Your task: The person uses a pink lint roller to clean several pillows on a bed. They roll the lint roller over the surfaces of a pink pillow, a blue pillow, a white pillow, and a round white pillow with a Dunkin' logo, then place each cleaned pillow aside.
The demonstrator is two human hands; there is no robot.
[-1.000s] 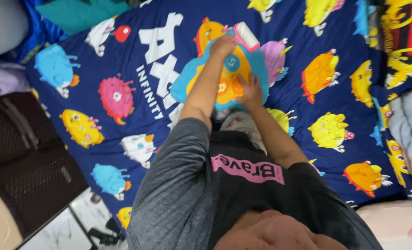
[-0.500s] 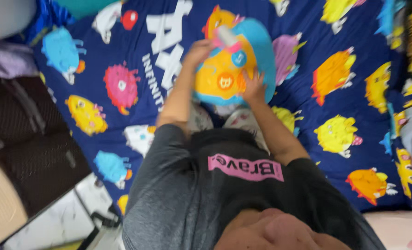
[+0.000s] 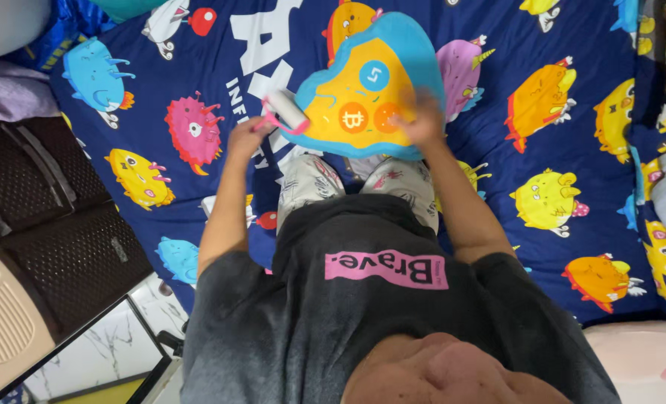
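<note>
Left hand (image 3: 245, 137) gripping lint roller (image 3: 284, 112), right hand (image 3: 421, 123), blurred, on cushion (image 3: 370, 90)

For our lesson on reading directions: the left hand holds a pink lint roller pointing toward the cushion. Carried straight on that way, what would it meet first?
Probably the blue-edged cushion: the left hand aims the lint roller at its near edge, which the roller head seems almost to touch already. Depth is unclear.

A bed is covered by a dark blue sheet (image 3: 557, 150) printed with bright cartoon creatures, spread beneath and around the hands. Well to their left, dark woven storage drawers (image 3: 41, 217) are seen, with pale marbled floor tiles (image 3: 101, 355) below them.
</note>
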